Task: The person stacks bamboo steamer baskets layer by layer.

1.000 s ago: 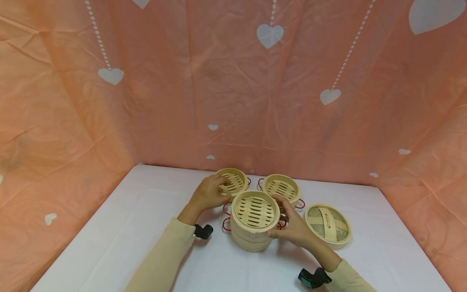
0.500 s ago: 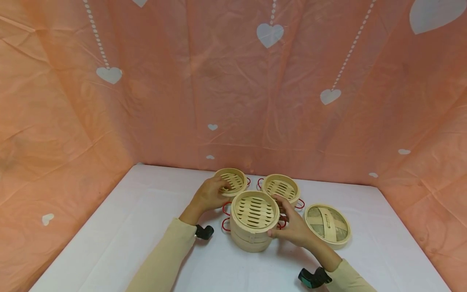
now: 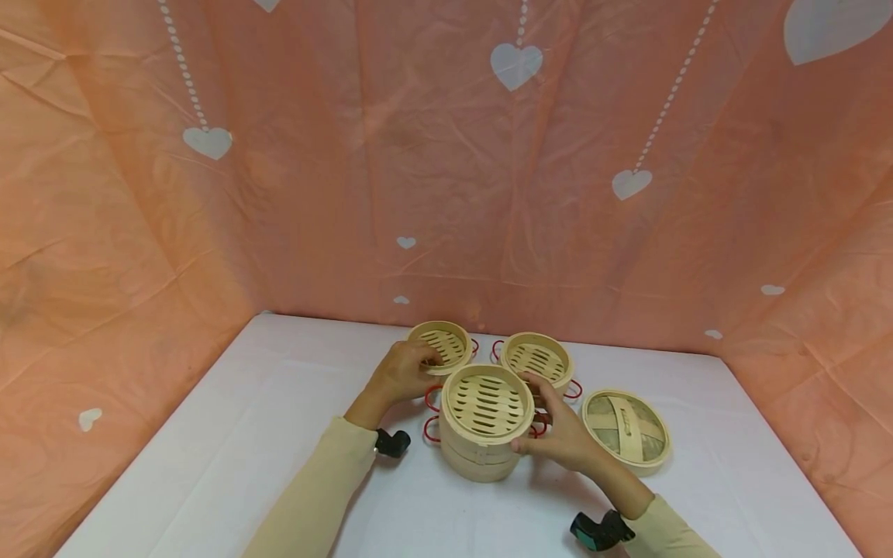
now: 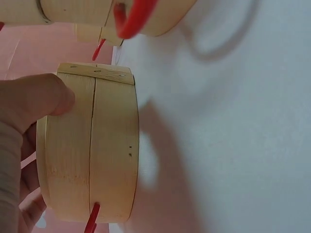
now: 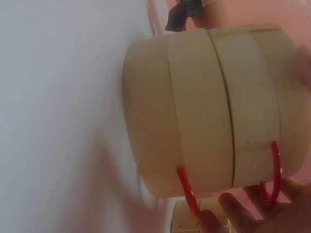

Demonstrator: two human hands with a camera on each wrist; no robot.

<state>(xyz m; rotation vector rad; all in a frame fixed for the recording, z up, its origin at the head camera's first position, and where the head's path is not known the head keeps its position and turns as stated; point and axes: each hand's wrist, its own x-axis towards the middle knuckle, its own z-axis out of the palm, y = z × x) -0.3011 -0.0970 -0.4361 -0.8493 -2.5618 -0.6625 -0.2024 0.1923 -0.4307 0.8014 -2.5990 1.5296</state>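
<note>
- Left hand (image 3: 403, 372): grasping the back-left basket (image 3: 446, 350), thumb against the outer wall, fingers over the rim.
- Back-left basket: round, pale wood, slatted inside; upright on the table (image 3: 230, 465), behind and left of the front stack.
- Right hand (image 3: 563, 438): grasping the front stack (image 3: 487, 422) by its right side, thumb and fingers spread around the upper tier.
- Front stack: two round tiers, one upon the other, upright on the table; slats uppermost, red handles (image 3: 432, 428) at the sides.
- Back-right basket (image 3: 537, 361): matching, red-handled, behind and right of the stack; whether the two touch cannot be told.
- Lid (image 3: 626, 428): round, woven, strap across the top; lying right of the right hand.
- Backdrop (image 3: 446, 170): salmon-coloured, printed with pale hearts.
</note>
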